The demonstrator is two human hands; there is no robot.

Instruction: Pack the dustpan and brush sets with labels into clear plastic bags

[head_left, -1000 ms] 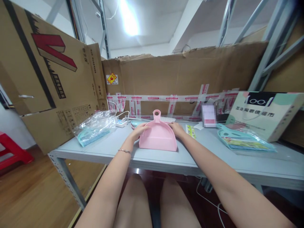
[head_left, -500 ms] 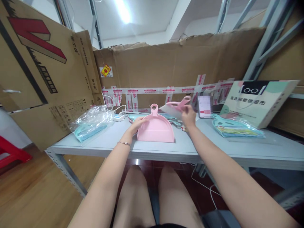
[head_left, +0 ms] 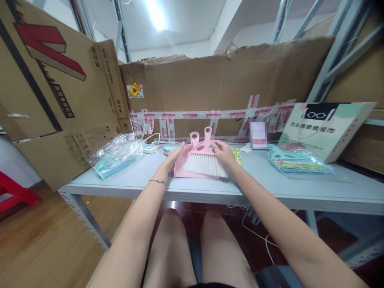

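A pink dustpan [head_left: 181, 167] stands tilted up near the table's front, its open edge towards me and its looped handle at the top. My left hand [head_left: 174, 156] is closed on its left side; some of the fingers are hidden. In front of the pan is a small pink brush [head_left: 207, 147] with white bristles, handle up. My right hand [head_left: 222, 152] grips the brush by the right end of its pink head. The bristles slant across the pan and cover its right part. Behind the pan, a light blue piece [head_left: 168, 149] shows only in part.
Bagged light blue dustpan sets lie at left [head_left: 115, 165] and right [head_left: 300, 162]. A phone [head_left: 258, 135] stands at the back beside a printed box [head_left: 322, 128]. A white power strip [head_left: 150, 148] with cables is behind. Cardboard [head_left: 192, 88] walls the table's back.
My right hand has brought the brush left and down, from beside the dustpan to in front of it, and turned it bristles down. A yellow-green packet now shows behind my right hand.
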